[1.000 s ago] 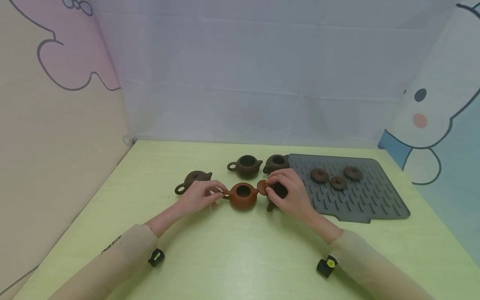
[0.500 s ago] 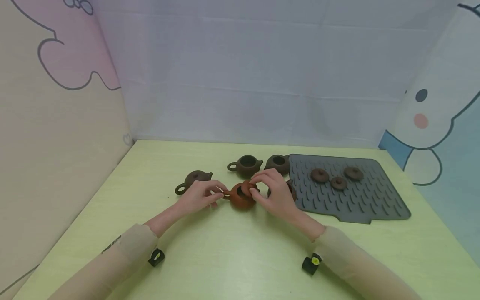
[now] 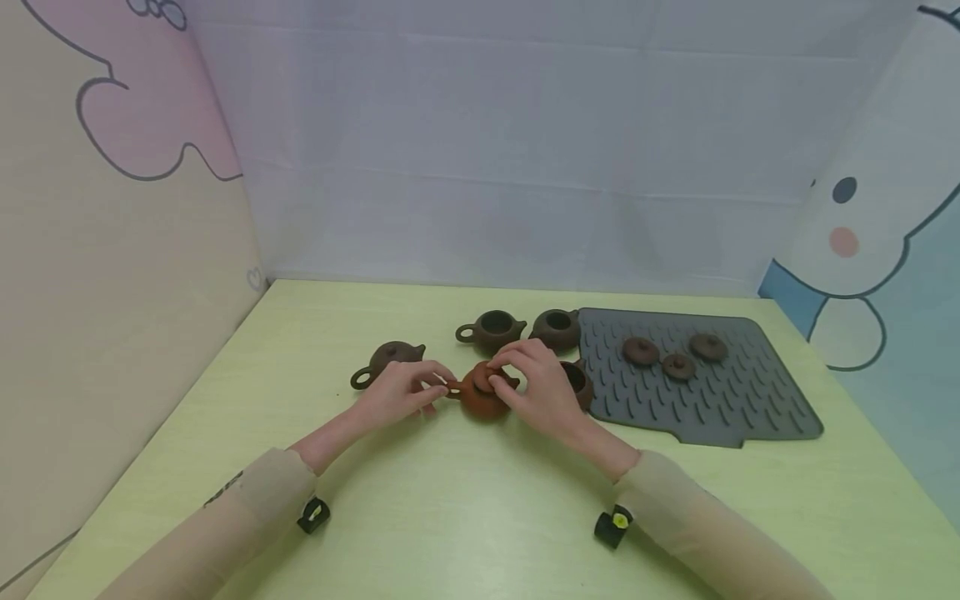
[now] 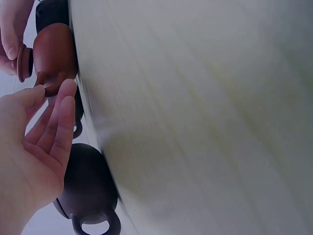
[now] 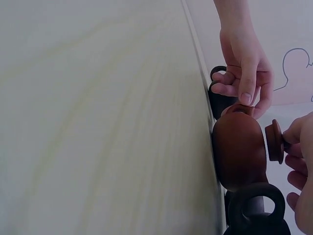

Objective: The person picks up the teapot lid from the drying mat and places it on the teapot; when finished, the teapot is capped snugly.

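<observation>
A reddish-brown teapot (image 3: 480, 406) stands mid-table, its handle to the left. My left hand (image 3: 401, 390) pinches that handle between thumb and fingertips, as the left wrist view also shows. My right hand (image 3: 536, 387) holds the matching reddish lid (image 5: 275, 142) by its knob. In the right wrist view a narrow gap shows between the lid and the teapot's opening. Behind my left hand sits a dark teapot with its lid on (image 3: 393, 353). A lidless dark teapot (image 3: 577, 385) is partly hidden by my right hand.
Two more lidless dark teapots, one at back centre (image 3: 495, 332) and one to its right (image 3: 557, 330), stand behind my hands. To the right lies a grey ridged mat (image 3: 720, 408) bearing three dark lids, one of them small (image 3: 678, 367).
My right hand has carried the reddish lid leftward from beside the spout to over the teapot's opening, uncovering more of the dark teapot at right. My left hand stays on the handle.
</observation>
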`<state>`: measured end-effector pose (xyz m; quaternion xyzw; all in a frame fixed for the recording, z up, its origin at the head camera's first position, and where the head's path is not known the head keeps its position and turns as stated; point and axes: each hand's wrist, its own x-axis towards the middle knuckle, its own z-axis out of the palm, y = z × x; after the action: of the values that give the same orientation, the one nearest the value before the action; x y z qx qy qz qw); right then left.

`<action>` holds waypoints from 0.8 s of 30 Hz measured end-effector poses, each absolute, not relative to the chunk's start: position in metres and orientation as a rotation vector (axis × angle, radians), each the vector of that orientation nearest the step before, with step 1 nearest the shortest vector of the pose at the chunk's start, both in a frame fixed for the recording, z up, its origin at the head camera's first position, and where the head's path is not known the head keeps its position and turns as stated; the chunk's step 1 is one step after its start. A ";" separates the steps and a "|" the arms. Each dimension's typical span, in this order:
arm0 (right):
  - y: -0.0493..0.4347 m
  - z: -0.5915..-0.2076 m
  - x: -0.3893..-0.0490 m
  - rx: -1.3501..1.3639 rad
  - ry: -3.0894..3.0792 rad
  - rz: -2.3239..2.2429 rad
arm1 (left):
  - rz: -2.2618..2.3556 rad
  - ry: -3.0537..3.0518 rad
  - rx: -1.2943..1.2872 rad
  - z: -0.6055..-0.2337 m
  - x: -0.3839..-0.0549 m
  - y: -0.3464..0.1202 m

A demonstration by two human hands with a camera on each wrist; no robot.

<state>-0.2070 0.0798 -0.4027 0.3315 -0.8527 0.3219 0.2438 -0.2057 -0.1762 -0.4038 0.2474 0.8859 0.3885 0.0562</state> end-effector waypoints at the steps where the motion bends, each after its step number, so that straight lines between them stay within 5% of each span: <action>1: 0.079 -0.402 -0.207 0.900 -2.345 0.875 | 1.178 2.689 0.751 -0.404 -0.206 -0.176; 24: 0.075 -0.403 -0.206 0.847 -2.487 0.837 | 1.180 2.692 0.771 -0.406 -0.208 -0.177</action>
<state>-0.2065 0.0749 -0.4026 0.3014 -0.8854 0.2979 0.1909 -0.2079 -0.1774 -0.4061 0.2535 0.8847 0.3877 0.0516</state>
